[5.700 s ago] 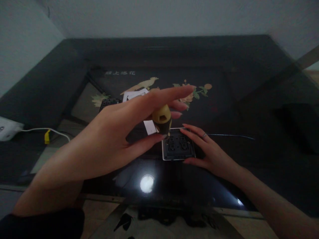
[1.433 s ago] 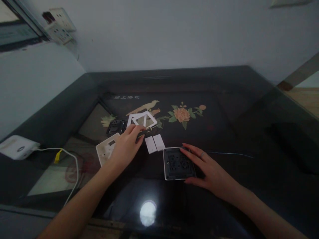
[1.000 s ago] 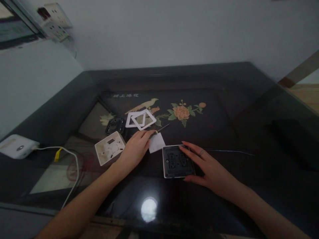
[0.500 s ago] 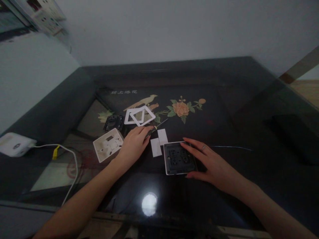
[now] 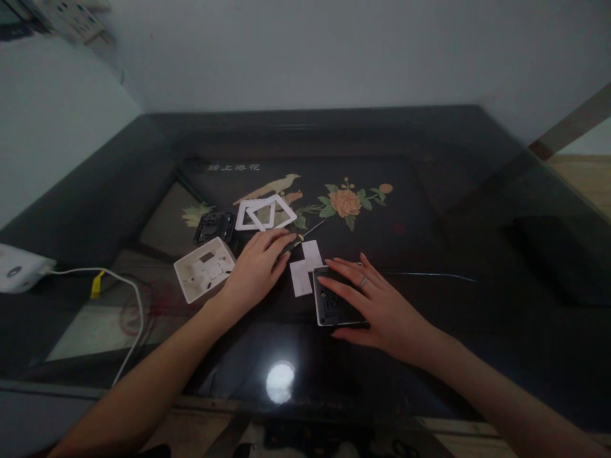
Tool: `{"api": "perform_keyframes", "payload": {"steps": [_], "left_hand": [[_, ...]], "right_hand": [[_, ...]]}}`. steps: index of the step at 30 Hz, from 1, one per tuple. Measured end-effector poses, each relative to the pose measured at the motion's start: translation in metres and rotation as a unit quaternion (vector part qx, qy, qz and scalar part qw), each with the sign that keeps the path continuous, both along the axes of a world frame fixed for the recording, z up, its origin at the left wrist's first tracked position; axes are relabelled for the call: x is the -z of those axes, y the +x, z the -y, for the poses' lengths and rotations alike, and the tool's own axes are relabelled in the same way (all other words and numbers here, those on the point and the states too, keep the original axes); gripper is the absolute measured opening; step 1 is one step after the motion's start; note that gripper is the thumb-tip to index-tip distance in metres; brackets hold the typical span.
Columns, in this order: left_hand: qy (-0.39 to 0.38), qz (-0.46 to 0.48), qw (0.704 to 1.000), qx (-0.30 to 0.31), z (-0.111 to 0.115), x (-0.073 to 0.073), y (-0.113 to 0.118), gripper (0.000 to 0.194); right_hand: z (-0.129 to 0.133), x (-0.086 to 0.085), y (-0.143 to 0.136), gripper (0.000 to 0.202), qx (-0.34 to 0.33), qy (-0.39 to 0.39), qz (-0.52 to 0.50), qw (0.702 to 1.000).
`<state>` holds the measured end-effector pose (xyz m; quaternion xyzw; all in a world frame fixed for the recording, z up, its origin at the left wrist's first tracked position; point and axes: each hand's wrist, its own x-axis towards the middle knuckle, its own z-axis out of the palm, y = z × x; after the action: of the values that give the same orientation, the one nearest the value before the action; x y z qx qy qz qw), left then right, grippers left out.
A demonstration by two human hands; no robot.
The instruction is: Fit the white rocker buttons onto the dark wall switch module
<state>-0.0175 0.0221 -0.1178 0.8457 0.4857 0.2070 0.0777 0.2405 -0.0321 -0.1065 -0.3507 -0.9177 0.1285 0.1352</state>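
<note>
Well, taking twelve o'clock as straight away from the person, the slim screwdriver lies on the dark glossy surface with its long axis running from eight to two: handle toward eight, thin metal shaft and tip toward two, out past the fingers. The left hand is palm down over that handle, fingers curled across it, and whether it's gripping or merely resting I can't tell.

At about four o'clock from the tool, the wall-switch panel lies face down, black back up, a white rim showing. It's close to square, so I see no real long axis, only edges running roughly twelve to six and nine to three. The right hand comes in from four o'clock and grasps it, fingers across the back, thumb at the six o'clock edge.

Just off the panel's ten o'clock corner are two white rocker caps, both oblong, long axes nearly twelve to six. A white mounting box, open side up, is at nine o'clock by the left hand; the black switch module sits at eleven, and two white frames overlap at twelve.
</note>
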Motion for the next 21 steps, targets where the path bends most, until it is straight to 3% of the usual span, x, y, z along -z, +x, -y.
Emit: {"api": "perform_keyframes", "payload": {"steps": [2, 5, 8, 11, 21], "left_hand": [[-0.016, 0.024, 0.999, 0.028, 0.009, -0.009, 0.003, 0.033], [-0.133, 0.087, 0.981, 0.107, 0.025, -0.019, 0.009, 0.043], [-0.237, 0.094, 0.953, 0.164, 0.038, -0.018, 0.013, 0.082], [-0.247, 0.099, 0.949, 0.171, 0.045, -0.011, 0.017, 0.107], [-0.209, 0.145, 0.954, 0.159, 0.047, -0.001, 0.022, 0.090]], "right_hand": [[-0.001, -0.003, -0.003, 0.065, -0.001, 0.011, 0.010, 1.000], [-0.002, -0.007, -0.004, 0.062, -0.002, 0.032, 0.018, 0.999], [-0.003, -0.008, -0.003, 0.059, -0.010, 0.063, 0.019, 0.998], [-0.004, -0.009, -0.003, 0.054, -0.028, 0.102, 0.016, 0.994], [-0.004, -0.009, -0.002, 0.044, -0.064, 0.182, 0.022, 0.981]]}}
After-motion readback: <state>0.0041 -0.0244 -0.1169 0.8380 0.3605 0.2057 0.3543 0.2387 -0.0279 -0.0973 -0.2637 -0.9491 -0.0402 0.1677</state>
